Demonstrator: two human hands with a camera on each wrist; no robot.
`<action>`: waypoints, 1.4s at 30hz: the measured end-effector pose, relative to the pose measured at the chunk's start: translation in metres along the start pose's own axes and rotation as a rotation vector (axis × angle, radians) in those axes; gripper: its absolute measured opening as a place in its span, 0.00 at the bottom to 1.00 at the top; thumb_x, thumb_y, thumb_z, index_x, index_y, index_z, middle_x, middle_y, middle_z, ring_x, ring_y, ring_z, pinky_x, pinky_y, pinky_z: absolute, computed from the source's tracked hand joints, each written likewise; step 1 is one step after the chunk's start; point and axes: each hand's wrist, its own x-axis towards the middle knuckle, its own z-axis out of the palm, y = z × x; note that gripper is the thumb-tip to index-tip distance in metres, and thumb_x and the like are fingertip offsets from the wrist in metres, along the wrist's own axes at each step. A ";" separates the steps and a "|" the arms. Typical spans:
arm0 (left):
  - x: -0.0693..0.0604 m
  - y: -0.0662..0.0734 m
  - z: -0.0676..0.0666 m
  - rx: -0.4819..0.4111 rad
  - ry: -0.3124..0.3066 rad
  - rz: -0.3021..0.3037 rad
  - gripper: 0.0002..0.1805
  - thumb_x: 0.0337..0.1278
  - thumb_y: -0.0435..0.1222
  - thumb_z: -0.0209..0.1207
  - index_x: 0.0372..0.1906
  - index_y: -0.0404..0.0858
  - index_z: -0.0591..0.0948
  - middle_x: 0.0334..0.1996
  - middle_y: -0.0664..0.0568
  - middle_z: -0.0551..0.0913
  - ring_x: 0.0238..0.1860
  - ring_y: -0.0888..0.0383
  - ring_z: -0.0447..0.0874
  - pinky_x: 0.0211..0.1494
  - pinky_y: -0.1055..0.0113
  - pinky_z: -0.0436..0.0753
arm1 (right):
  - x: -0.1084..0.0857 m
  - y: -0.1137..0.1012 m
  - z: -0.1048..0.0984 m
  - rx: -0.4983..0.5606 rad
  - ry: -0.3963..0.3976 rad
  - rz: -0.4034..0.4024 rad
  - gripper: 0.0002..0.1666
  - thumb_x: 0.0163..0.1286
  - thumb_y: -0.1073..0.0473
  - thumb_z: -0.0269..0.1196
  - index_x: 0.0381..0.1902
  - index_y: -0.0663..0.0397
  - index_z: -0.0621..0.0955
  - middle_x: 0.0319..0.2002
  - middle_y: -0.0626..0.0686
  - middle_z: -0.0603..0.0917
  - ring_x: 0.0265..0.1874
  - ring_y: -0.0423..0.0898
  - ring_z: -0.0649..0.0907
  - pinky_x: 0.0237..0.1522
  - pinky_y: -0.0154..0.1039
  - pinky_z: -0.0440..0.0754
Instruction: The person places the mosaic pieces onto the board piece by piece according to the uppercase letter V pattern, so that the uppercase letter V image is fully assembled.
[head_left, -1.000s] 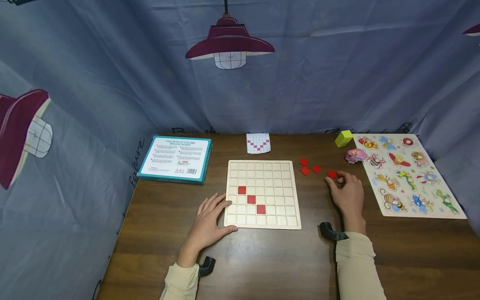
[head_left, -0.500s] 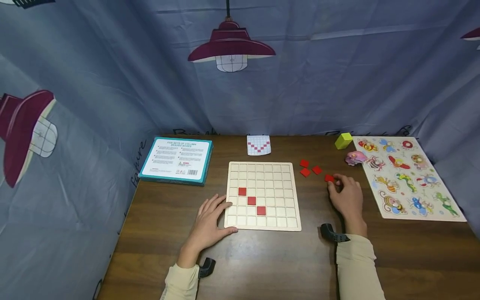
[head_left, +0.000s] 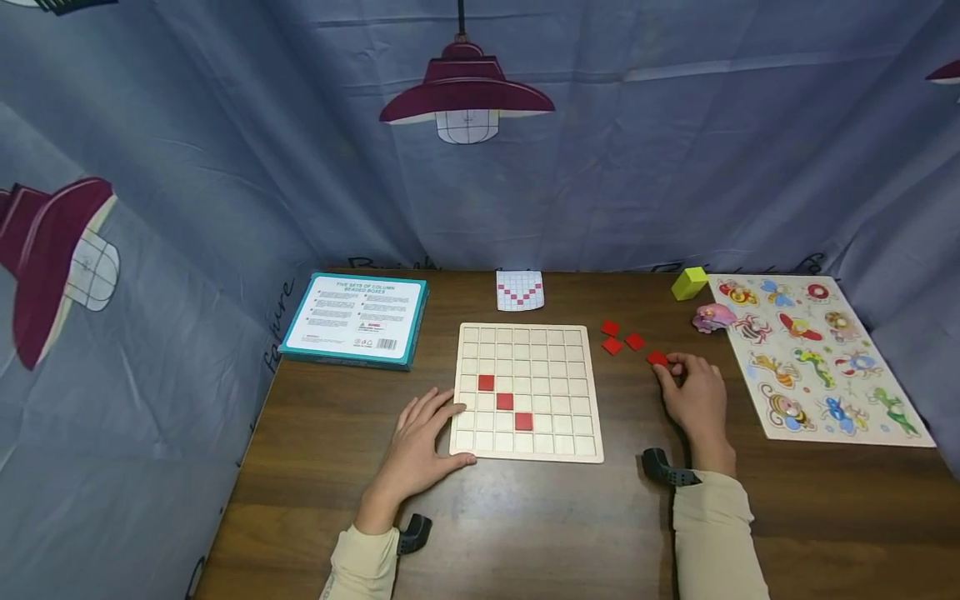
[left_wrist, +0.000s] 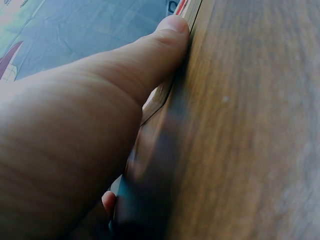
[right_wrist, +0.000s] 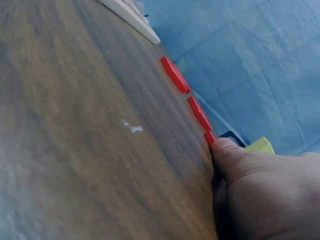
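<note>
A wooden grid board (head_left: 557, 367) lies mid-table, with red tiles in three of its cells, stepping down to the right. My left hand (head_left: 417, 442) rests at the board's lower left corner, fingers spread, the thumb touching the near edge. To the right of the board my right hand (head_left: 696, 398) pinches a red tile (head_left: 657, 358) between thumb and fingers, low at the tabletop. Several loose red tiles (head_left: 634, 342) lie between that hand and the board. The right wrist view shows the thumb against the end of a red tile (right_wrist: 209, 137); its fingertips are hidden there.
A teal-edged box (head_left: 352, 321) lies at the back left. Behind the board is a small card (head_left: 520, 290) with a printed V-like pattern. At the right are a yellow-green block (head_left: 688, 284), a pink toy (head_left: 713, 317) and an insect picture board (head_left: 825, 358).
My right hand and the tile at its fingertips have shifted slightly left and nearer the front edge. My left hand has stayed at the board's corner.
</note>
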 end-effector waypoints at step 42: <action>0.001 -0.004 0.003 0.026 0.004 0.001 0.43 0.47 0.60 0.73 0.69 0.49 0.75 0.77 0.51 0.67 0.81 0.46 0.54 0.83 0.42 0.49 | -0.020 -0.085 0.028 0.166 -0.065 -0.275 0.18 0.67 0.61 0.70 0.49 0.67 0.81 0.33 0.56 0.78 0.36 0.52 0.71 0.39 0.44 0.65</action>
